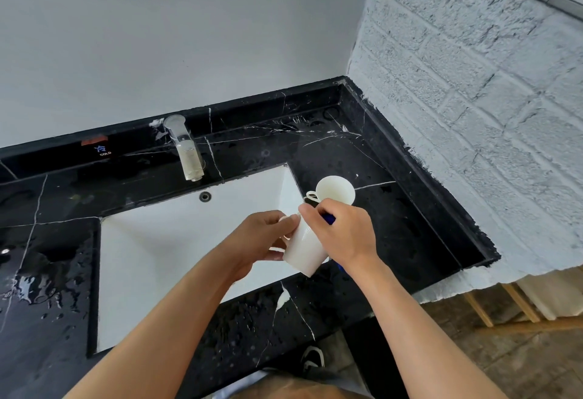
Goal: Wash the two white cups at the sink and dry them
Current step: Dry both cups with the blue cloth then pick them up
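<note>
My left hand [263, 240] grips one white cup [305, 248] from its left side, over the right edge of the white sink basin [164, 250]. The cup is tilted, its base pointing toward me. My right hand [342, 231] rests on top of that cup and holds something blue [329, 218], mostly hidden under the fingers; a blue bit also shows below the wrist. The second white cup [336, 191] sits on the black marble counter [394, 225] just behind my right hand, its handle to the left.
A metal faucet [186, 149] stands behind the basin, with a "COLD" label to its left. Water drops cover the counter left of the sink and along its front. A white brick wall borders the counter on the right. A shoe shows on the floor below.
</note>
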